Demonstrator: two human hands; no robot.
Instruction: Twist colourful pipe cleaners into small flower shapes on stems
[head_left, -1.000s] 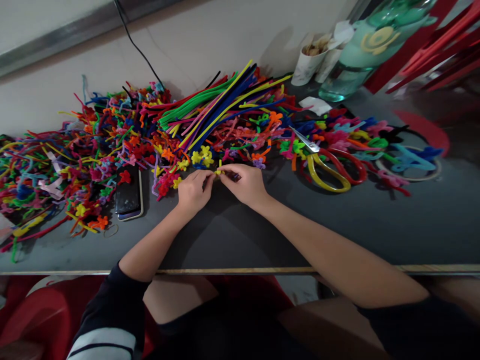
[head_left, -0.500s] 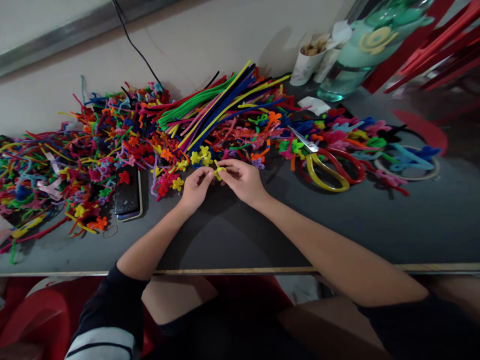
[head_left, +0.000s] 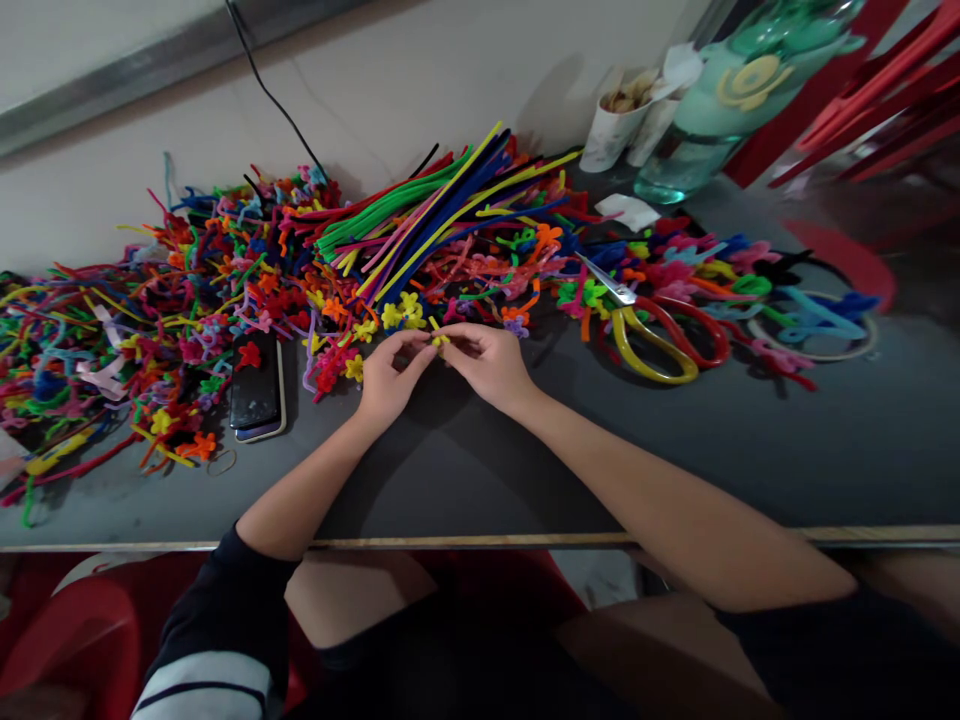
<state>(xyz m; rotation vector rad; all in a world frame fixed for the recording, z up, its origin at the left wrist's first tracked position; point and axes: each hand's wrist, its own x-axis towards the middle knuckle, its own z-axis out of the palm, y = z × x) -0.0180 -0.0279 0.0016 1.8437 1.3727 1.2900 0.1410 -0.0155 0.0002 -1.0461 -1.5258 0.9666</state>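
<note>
Dark grey surface (head_left: 480, 480), multicoloured fuzzy pipe cleaners (head_left: 431, 220) heaped along back. Right hand (head_left: 491, 367): fingers pinching small yellow fuzzy pipe-cleaner piece (head_left: 439, 336), in front of them. Left hand (head_left: 388, 380): thumb tip at it, fingers partly hidden, can't tell if gripping.

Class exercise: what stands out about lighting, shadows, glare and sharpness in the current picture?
Head view: dim overall, with soft shadows on the dark table and pale wall; head view: a bright glint on the scissors' blades; head view: the held yellow piece too soft for fine detail; head view: red objects at upper right blurred.
</note>
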